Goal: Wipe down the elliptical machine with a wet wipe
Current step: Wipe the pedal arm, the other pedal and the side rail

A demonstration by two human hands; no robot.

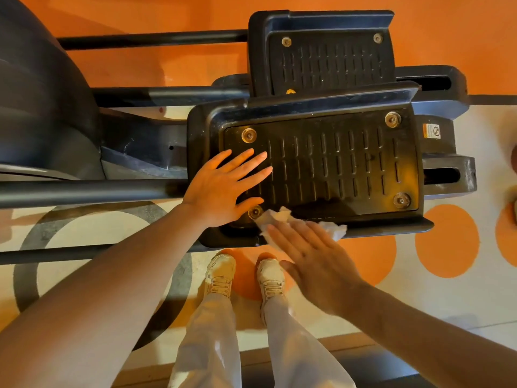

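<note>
Pressing flat with straight fingers, the right hand (305, 256) pinned the crumpled white wet wipe (282, 219) against the near raised lip of the black ribbed plastic foot pedal (335, 163), gripping nothing, only bearing down. Bunched under the fingertips, with one tail of it poking out past the little-finger side toward the pedal's right end and another lump beside the near-left round bolt cap (255, 212). Resting open on the pedal's left end, palm down and fingers spread across the ribs: the left hand (221, 186), steadying rather than wiping, just beside the wipe but not touching it. Running left to right across the view, the pedal's long axis, so most of its unwiped tread lay away from the body and to the right of the wiping hand. Probably a matter next of pushing the wipe forward and then sweeping rightward along that axis, the right hand being the nearer one. Farther off, a second black ribbed pedal (330, 60), on the far side.
</note>
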